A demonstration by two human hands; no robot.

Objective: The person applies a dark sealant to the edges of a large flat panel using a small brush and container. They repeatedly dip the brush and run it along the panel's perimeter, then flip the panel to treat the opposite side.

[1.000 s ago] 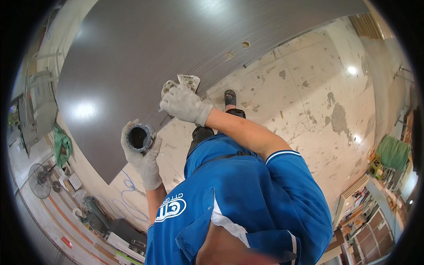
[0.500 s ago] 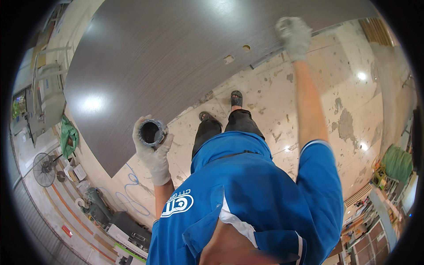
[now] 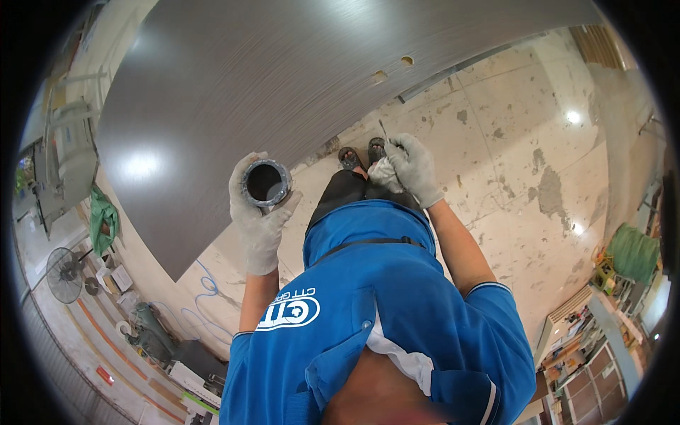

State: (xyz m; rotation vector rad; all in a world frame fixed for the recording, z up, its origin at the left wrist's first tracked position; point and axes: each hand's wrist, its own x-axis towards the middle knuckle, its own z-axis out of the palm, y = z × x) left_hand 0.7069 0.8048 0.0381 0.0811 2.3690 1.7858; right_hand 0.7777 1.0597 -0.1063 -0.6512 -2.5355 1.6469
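My left hand, in a pale work glove, is wrapped round an open round can with a smeared grey rim and a dark inside. Its mouth faces up, beside the near edge of a large dark grey wood-grain panel. In front of my waist, my gloved right hand is closed on a crumpled white rag. A thin dark-tipped tool, maybe a fine brush, sticks up from the same fingers; its lower part is hidden. Two small cutouts, a roundish hole and a squarish hole, show in the panel.
Stained pale floor lies under my feet and to the right. A blue hose curls past the panel's near corner. At left stand a fan and a green cloth; a green roll is at right.
My right hand has come down from the panel's far right edge to in front of my waist. My left hand and the can have shifted slightly right and up.
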